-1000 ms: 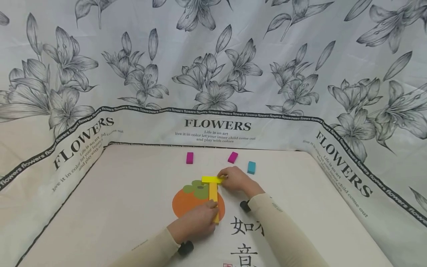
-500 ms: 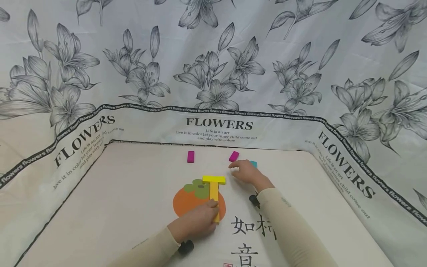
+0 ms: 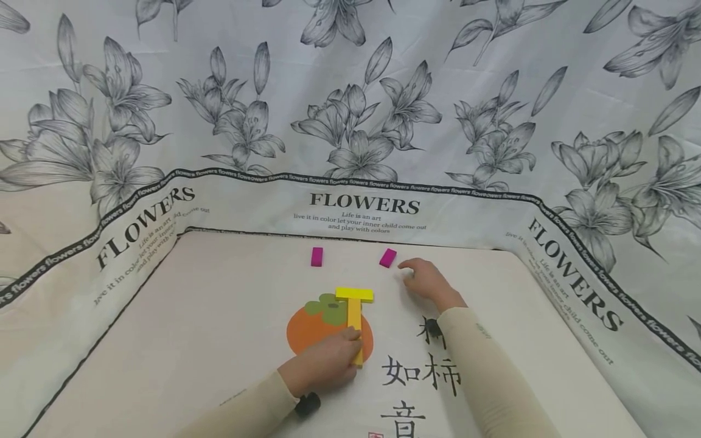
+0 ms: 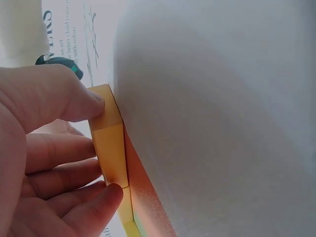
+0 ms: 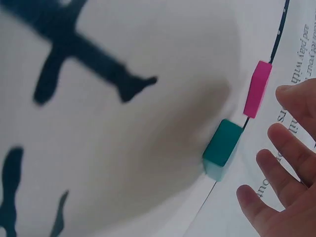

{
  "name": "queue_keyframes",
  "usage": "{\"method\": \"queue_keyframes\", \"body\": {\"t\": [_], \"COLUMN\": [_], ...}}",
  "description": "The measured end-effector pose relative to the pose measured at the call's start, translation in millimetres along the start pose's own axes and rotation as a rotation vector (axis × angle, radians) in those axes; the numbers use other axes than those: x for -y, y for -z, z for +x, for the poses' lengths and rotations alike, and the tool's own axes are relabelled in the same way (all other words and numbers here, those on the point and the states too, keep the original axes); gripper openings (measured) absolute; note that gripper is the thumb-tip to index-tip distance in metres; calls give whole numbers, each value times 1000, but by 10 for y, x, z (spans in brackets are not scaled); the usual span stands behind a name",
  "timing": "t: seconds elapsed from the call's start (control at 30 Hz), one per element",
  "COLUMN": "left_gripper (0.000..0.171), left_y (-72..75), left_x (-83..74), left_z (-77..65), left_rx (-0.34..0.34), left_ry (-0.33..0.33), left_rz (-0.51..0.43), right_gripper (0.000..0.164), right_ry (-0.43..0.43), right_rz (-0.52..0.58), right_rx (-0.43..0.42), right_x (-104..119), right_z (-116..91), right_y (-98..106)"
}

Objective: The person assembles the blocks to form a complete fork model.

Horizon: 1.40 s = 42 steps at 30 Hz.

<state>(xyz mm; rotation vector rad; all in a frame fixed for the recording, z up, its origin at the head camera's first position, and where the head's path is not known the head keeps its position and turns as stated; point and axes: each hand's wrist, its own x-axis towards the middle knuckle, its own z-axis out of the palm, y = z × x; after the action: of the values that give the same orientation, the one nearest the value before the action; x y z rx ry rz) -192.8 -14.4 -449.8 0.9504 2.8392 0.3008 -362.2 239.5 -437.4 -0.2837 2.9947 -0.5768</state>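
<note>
My left hand (image 3: 323, 362) holds the near end of an orange-yellow block (image 3: 355, 313). In the left wrist view, the thumb lies over the top of this block (image 4: 109, 143) and the fingertips are at its side. A second orange-yellow piece (image 4: 125, 205) lines up beyond it. Across the far end lies a bright yellow block (image 3: 354, 295), making a T shape over a printed persimmon (image 3: 309, 328). My right hand (image 3: 429, 283) is above the table with fingers spread and nothing in them. Close by its fingers is a teal block (image 5: 224, 145), hidden behind the hand in the head view.
Two magenta blocks, a left one (image 3: 317, 257) and a tilted right one (image 3: 388, 258), lie near the back edge of the white table cover (image 3: 219, 304). Black characters (image 3: 402, 371) are printed at the front right. A flowered curtain (image 3: 361, 146) surrounds the table's back and sides.
My right hand has let go of the bright yellow block and moved right and back, now covering the teal block in the head view. The left hand has stayed on the orange-yellow block.
</note>
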Motion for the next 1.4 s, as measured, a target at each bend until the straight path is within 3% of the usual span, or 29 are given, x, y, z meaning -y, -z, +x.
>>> {"method": "queue_keyframes", "body": {"t": [0.23, 0.77, 1.0, 1.4], "left_gripper": [40, 42, 44, 42], "left_y": [-3, -48, -11, -33], "left_x": [5, 2, -15, 2], "left_z": [13, 34, 35, 48], "left_rx": [15, 23, 54, 38], "left_ry": [20, 11, 61, 42], "left_rz": [8, 15, -12, -1], "right_gripper": [45, 55, 58, 55], "right_ry": [-19, -146, -145, -133], "right_rz": [33, 62, 37, -17], "right_rx": [-26, 60, 78, 77], "right_x": [-125, -284, -243, -292], "right_z": [33, -23, -6, 33], "right_y": [24, 30, 33, 67]}}
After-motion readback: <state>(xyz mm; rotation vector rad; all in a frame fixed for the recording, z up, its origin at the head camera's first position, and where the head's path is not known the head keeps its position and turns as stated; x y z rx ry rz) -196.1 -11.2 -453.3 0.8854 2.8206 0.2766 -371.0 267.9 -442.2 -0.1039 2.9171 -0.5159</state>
